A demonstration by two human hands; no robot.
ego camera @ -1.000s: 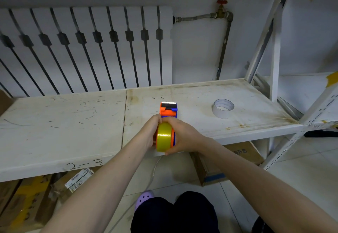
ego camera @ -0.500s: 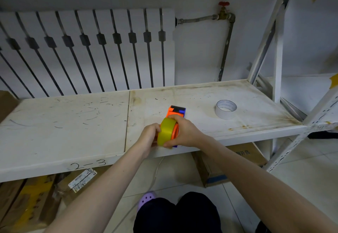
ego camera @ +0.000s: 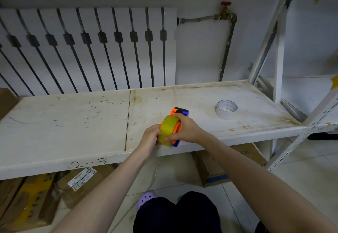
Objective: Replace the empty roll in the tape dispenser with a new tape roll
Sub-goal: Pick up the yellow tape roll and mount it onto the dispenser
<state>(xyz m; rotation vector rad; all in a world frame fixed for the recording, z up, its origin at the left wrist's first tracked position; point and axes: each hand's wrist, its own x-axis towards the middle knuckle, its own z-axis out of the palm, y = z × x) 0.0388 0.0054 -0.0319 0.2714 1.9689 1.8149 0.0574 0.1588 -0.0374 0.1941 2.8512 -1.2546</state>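
Note:
An orange and blue tape dispenser (ego camera: pixel 178 112) rests on the white shelf (ego camera: pixel 73 123) near its front edge. A yellow tape roll (ego camera: pixel 169 129) sits against the dispenser's orange hub, tilted to the left. My right hand (ego camera: pixel 186 130) wraps over the dispenser body, thumb and fingers around the roll. My left hand (ego camera: pixel 150 137) presses on the roll's left face from the side. An empty white roll core (ego camera: pixel 226 109) lies flat on the shelf to the right, apart from both hands.
A white radiator (ego camera: pixel 87 49) and a pipe with a red valve (ego camera: pixel 225 4) stand behind the shelf. A shelf upright (ego camera: pixel 279 58) rises at the right. Cardboard boxes (ego camera: pixel 219 168) lie on the floor under the shelf. My knees and a purple shoe (ego camera: pixel 146 198) are below.
The dispenser has come down from upright to low on the shelf and turned, so the roll now tilts left. My left hand shifted onto the roll's side face.

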